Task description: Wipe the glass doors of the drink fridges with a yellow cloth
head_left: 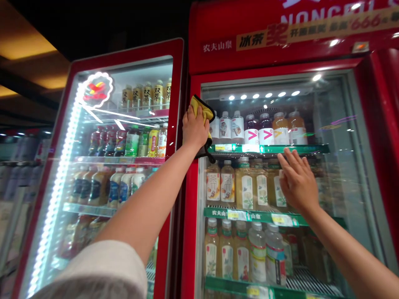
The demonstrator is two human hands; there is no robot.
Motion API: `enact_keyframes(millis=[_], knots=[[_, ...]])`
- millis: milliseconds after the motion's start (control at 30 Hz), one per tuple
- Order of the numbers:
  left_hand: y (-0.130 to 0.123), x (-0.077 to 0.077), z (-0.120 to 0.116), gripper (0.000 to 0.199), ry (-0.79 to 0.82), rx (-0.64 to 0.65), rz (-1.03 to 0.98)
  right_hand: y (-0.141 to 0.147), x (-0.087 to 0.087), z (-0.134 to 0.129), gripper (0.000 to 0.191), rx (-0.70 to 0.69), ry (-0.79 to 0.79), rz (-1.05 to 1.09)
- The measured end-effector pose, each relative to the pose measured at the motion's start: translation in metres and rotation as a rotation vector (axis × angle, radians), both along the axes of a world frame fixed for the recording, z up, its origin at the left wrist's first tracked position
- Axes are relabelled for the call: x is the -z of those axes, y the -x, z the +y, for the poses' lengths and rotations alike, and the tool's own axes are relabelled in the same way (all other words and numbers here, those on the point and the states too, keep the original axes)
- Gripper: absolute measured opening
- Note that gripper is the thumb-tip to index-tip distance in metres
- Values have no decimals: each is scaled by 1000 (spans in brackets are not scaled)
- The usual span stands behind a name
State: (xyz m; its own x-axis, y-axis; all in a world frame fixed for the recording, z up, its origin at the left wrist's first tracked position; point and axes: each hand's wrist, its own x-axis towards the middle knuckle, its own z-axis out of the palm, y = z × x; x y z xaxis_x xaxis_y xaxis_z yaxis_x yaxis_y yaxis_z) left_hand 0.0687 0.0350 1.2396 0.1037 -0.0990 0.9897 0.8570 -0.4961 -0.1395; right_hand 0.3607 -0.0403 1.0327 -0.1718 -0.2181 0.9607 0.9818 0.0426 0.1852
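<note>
My left hand (195, 129) presses a yellow cloth (201, 109) with black edging against the left side of the red door frame (193, 199) of the right drinks fridge. Part of the cloth hangs below the hand, its dark loop over the edge of the glass. My right hand (297, 180) is open, fingers stretched, in front of the glass door (324, 108). Whether its palm touches the glass I cannot tell. Behind the glass stand bottled drinks (247, 185) on green-edged shelves, and some of them are hidden by my right hand.
A second red-framed fridge (177, 95) stands at the left, with a bright light strip (59, 178) and shelves of drinks (124, 141). A narrow dark gap separates the two fridges. A red header (215, 25) with lettering tops the right fridge.
</note>
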Motion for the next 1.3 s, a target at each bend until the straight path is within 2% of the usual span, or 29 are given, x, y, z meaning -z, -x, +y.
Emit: enact_keyframes(millis=[67, 267, 533, 633, 767, 900, 1000, 1167, 1300], knots=[[3, 16, 3, 60, -11, 21, 0, 0, 0, 0, 65, 0, -2, 9], [11, 83, 6, 62, 26, 67, -23, 0, 1, -2, 59, 3, 40, 43], [15, 153, -2, 61, 115, 59, 4, -4, 2, -7, 55, -27, 85, 66], [19, 176, -2, 61, 127, 68, 21, 1, 8, -5, 55, -18, 86, 97], [23, 204, -1, 61, 130, 65, 54, 30, 34, 1, 66, 3, 123, 61], [26, 233, -2, 64, 117, 26, 97, 77, 75, 8, 83, 5, 302, -228], [32, 259, -3, 67, 95, 1, 149, 101, 100, 12, 84, -1, 382, -368], [48, 309, 0, 77, 117, 20, 235, 112, 117, 13, 77, -33, 421, -274], [63, 360, 3, 86, 185, 56, 269, 113, 122, 10, 79, -45, 496, -228]])
